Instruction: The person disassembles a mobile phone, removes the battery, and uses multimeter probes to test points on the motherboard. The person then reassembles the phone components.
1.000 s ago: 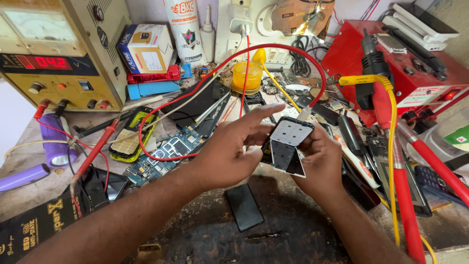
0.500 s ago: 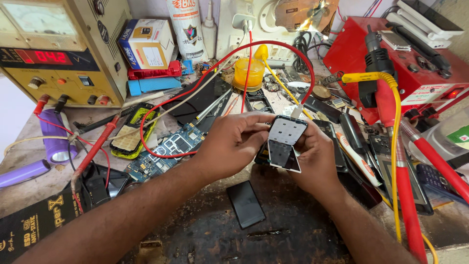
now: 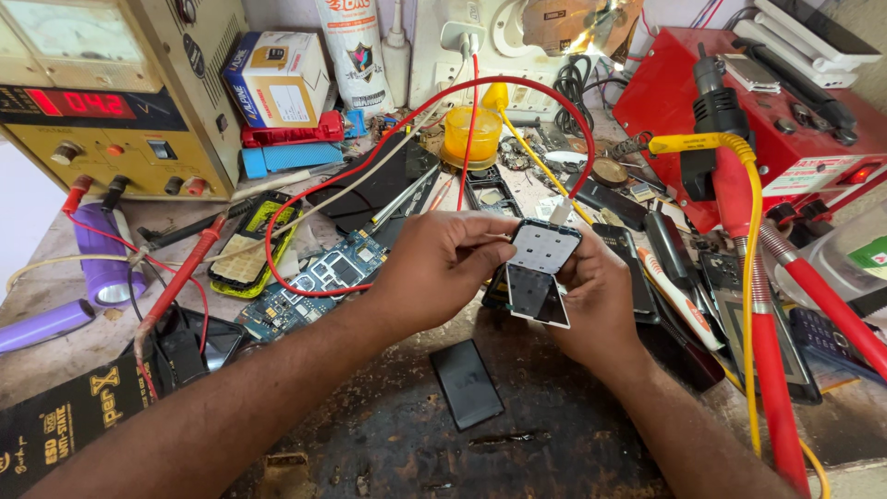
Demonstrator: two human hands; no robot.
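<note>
Now both hands meet over the cluttered surface (image 3: 388, 434): left hand (image 3: 439, 268) and right hand (image 3: 591, 296) each clamp their grip on one small phone body (image 3: 539, 273), held tilted above it. One dark battery (image 3: 467, 383) lies just below, one blue circuit board (image 3: 314, 282) to the left.

matt plastic phone frame (image 3: 540, 268), glossy black battery (image 3: 467, 383), rough worn bench (image 3: 370, 434).

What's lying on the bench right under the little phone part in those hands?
Below the phone part held by both hands, a flat black battery lies on the dark bench. Whatever sits directly beneath the hands is covered.
</note>
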